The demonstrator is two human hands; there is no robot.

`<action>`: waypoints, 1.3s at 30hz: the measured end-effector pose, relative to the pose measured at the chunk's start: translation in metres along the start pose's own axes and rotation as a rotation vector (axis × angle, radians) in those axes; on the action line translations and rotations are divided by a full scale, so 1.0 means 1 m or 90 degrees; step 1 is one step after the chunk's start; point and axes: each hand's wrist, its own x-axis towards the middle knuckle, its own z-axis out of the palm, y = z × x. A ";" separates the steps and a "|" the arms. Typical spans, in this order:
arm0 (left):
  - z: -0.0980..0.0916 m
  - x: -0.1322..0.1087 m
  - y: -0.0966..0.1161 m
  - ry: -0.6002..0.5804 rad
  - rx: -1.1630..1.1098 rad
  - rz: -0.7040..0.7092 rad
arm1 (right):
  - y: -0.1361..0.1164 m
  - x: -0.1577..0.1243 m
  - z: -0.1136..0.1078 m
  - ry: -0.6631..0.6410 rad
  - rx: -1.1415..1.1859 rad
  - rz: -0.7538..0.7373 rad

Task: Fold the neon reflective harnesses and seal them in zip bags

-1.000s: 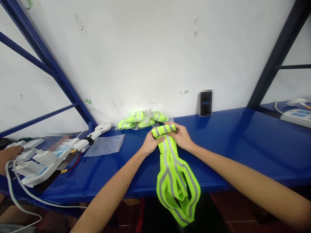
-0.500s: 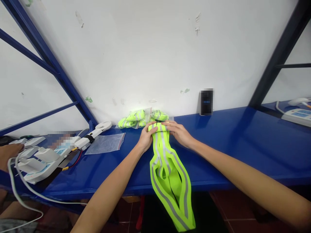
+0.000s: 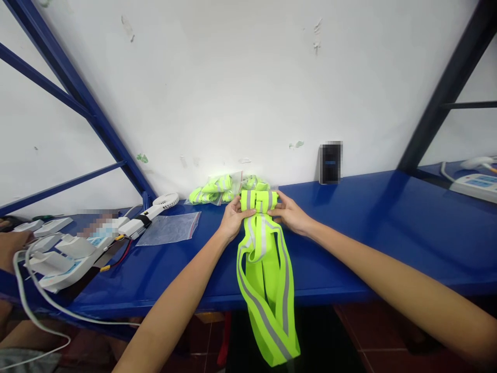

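A neon yellow-green reflective strap vest (image 3: pixel 272 290) with grey stripes runs from my hands down over the table's front edge. Its far end is bunched into a thick folded roll. My left hand (image 3: pixel 233 218) grips the left side of that roll, thumb on the near face. On the right side, my right hand (image 3: pixel 290 213) pinches it the same way. The loose loops hang open below. Just behind the roll, several similar vests in clear bags (image 3: pixel 217 189) lie against the wall. An empty clear zip bag (image 3: pixel 169 229) rests flat left of my left hand.
The blue table (image 3: pixel 373 228) carries a white power strip with plugs (image 3: pixel 73 259) and a small white fan (image 3: pixel 165 203) at the left. A dark box-like object (image 3: pixel 330 165) stands by the wall. Another person's hand (image 3: pixel 13 248) is at the far left.
The far end of the vest has been turned over into a thicker roll, raised slightly between my hands. The hanging loops have shifted left and up a little.
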 end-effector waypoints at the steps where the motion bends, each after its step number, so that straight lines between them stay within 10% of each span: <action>1: 0.001 0.000 0.000 -0.003 -0.005 0.000 | 0.002 0.001 -0.001 0.003 -0.005 -0.016; 17: -0.001 -0.002 -0.007 0.024 0.129 0.087 | 0.006 0.001 -0.002 0.006 -0.162 -0.052; 31: -0.003 0.000 -0.003 0.051 0.076 0.136 | -0.011 -0.007 0.012 -0.019 0.110 0.049; 39: 0.013 -0.007 0.017 -0.007 -0.134 0.002 | -0.005 -0.001 0.003 0.039 0.028 -0.038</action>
